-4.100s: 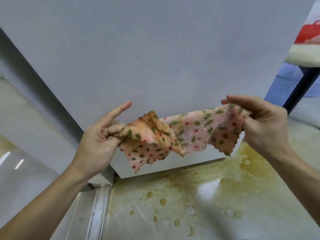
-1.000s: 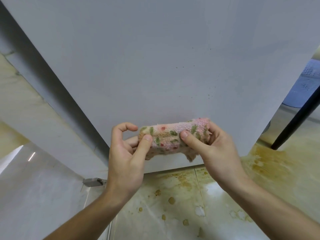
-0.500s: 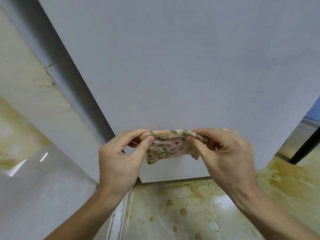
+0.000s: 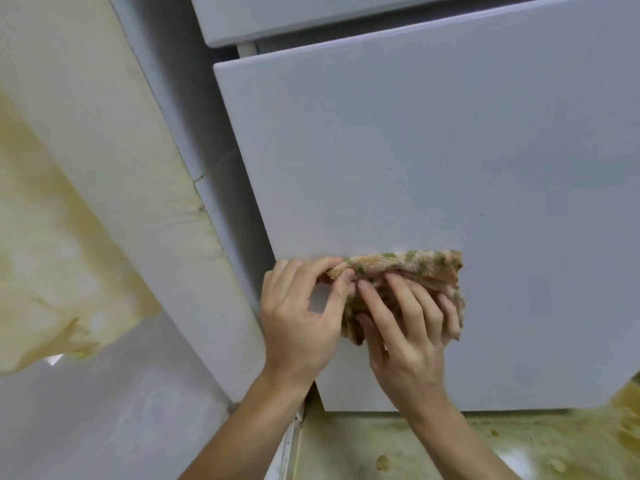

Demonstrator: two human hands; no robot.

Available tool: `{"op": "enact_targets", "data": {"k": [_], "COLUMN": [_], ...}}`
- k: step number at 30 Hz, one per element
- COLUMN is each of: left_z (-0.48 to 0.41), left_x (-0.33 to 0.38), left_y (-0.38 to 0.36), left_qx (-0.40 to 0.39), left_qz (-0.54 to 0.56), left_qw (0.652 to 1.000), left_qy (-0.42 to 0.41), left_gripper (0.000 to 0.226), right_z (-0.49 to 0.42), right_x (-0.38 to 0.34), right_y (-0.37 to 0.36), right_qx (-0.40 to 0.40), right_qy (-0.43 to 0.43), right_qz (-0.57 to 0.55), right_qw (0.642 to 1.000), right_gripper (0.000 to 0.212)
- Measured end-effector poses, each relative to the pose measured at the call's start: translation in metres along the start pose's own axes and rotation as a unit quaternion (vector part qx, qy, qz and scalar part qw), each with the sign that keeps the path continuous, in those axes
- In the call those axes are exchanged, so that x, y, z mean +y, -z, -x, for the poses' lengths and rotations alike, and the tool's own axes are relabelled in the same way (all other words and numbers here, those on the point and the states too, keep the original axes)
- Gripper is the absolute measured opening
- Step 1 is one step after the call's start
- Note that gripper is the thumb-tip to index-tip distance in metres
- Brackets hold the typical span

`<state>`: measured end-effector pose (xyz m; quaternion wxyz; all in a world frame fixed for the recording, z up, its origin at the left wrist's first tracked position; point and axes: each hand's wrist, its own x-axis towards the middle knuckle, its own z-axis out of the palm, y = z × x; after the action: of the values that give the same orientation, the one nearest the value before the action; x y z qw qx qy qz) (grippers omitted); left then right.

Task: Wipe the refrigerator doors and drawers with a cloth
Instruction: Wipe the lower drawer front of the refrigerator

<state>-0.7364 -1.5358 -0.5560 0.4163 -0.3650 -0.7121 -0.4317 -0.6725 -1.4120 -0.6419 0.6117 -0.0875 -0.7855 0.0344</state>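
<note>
Cloth now folded, raised to door, left hand pinching, right hand gripping; I advise flat, overlapping strokes

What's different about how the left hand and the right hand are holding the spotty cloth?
The left hand pinches only the left end of the cloth with thumb and fingertip; the right hand covers its middle, fingers spread over it. The left hand sits by the left edge of the grey fridge panel; the right hand is further in. Both hold the same folded cloth in front of that panel.
</note>
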Motion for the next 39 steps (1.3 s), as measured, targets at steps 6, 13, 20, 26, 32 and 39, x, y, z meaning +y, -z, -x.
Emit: {"op": "enact_targets", "data": {"k": [6, 13, 20, 26, 32, 39], "left_z": [-0.013, -0.056, -0.061, -0.062, -0.061, -0.050], "left_x": [-0.021, -0.059, -0.077, -0.083, -0.088, -0.086], "left_y": [0.009, 0.026, 0.032, 0.038, 0.041, 0.039], "left_qx": [0.059, 0.139, 0.115, 0.111, 0.090, 0.072], "left_qz": [-0.019, -0.183, -0.143, -0.125, -0.139, -0.182], "left_qw": [0.997, 0.971, 0.982, 0.983, 0.981, 0.976], "left_qy": [-0.043, -0.066, -0.049, -0.071, -0.097, -0.099], "left_gripper": [0.021, 0.044, 0.052, 0.054, 0.050, 0.052], "right_z": [-0.018, -0.047, -0.157, -0.103, 0.102, -0.016], "right_x": [0.022, -0.019, -0.089, -0.079, -0.007, -0.024], "right_y": [-0.007, -0.016, -0.032, -0.054, -0.049, -0.030], "right_qx": [-0.036, -0.060, 0.039, 0.048, -0.193, -0.064], "right_qy": [0.087, 0.036, 0.020, 0.079, 0.195, 0.103], "right_qz": [0.009, 0.071, 0.051, 0.000, 0.080, -0.020], "right_qw": [0.996, 0.995, 0.998, 0.996, 0.958, 0.992], "right_gripper": [0.059, 0.068, 0.062, 0.060, 0.091, 0.073]}}
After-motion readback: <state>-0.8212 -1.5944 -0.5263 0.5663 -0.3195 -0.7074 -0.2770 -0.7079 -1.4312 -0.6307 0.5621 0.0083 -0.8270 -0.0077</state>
